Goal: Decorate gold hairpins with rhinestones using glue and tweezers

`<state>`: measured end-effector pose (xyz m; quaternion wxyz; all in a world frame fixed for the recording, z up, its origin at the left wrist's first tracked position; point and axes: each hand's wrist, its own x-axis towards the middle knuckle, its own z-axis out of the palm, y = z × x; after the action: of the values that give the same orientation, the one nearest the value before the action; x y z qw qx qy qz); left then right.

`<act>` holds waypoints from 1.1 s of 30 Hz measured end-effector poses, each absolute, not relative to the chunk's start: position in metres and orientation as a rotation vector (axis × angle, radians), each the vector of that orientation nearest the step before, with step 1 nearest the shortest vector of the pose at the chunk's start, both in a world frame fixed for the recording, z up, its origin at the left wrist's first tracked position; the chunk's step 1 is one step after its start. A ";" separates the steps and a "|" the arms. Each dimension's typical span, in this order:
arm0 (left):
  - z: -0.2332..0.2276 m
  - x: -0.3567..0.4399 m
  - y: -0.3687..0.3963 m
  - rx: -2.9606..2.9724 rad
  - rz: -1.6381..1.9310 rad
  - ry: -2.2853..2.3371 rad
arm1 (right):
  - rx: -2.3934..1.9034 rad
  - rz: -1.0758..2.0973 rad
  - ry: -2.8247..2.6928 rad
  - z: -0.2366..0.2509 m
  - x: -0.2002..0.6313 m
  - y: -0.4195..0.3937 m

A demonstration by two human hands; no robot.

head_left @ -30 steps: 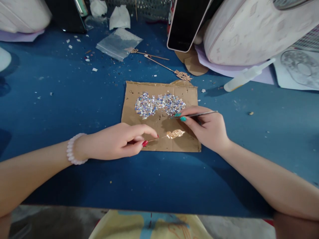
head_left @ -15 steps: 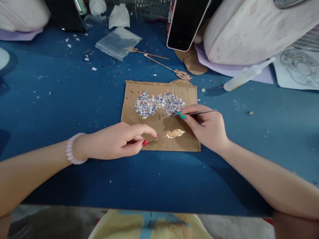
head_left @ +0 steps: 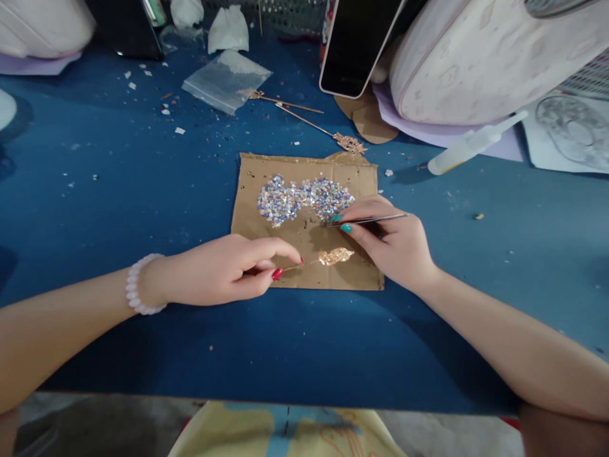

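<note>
Over the last second the right hand (head_left: 394, 244), pinching slim metal tweezers (head_left: 368, 221), has barely shifted; their tips stay at the near edge of the heap of iridescent sequins (head_left: 304, 200) on the brown cardboard sheet (head_left: 304, 222). The work looks paused on picking. The left hand (head_left: 223, 270) pinches the gold filigree hairpin (head_left: 328, 257), which lies near the cardboard's front edge, long axis left-right, ornament pointing right.

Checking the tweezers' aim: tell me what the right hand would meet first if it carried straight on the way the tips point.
Probably the pile of sequins on the cardboard: the right hand points its tweezers left at the pile's lower edge. Height above it is unclear.
</note>
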<state>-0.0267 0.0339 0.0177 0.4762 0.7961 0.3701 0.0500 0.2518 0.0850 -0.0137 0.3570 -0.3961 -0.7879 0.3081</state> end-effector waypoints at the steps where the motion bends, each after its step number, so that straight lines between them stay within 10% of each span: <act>1: 0.017 -0.027 0.034 1.949 0.118 0.899 | -1.050 0.763 -2.024 -0.014 0.252 0.085; 33: 0.012 -0.030 0.034 1.983 0.124 0.861 | -1.056 0.761 -1.957 -0.013 0.253 0.086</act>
<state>-0.0303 0.0339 0.0124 0.4689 0.8089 0.3510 0.0507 0.2528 0.0859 -0.0133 0.3852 -0.4147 -0.7683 0.2989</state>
